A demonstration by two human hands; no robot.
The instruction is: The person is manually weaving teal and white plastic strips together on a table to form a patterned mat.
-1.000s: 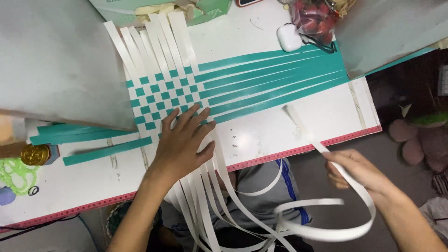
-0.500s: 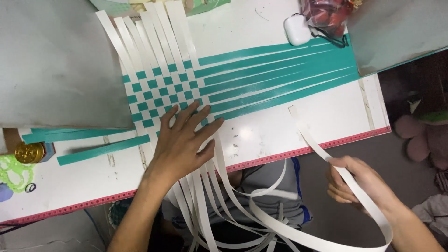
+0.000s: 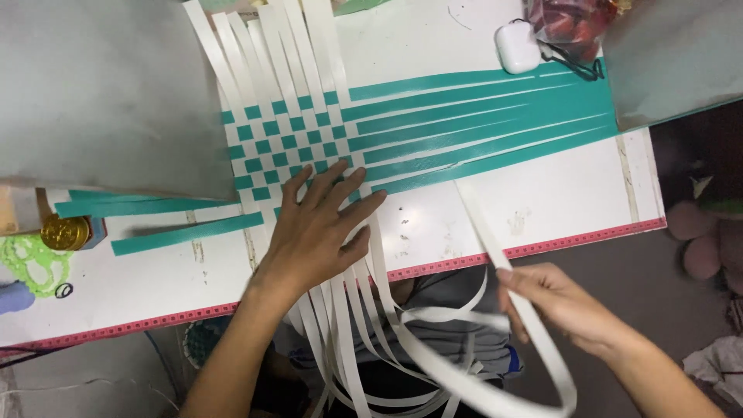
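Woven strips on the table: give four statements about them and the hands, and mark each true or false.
1. The left hand lies flat, fingers spread, on the woven patch. True.
2. The right hand is pressed on the green strips. False: it holds a white strip off the table's near edge.
3. The weave is a white and green check. True.
4. The small white case sits on the weave. False: it lies apart, near the table's far edge.

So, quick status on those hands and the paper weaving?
Left hand flat on woven mat. Right hand gripping loose white strip. Nothing blocking.
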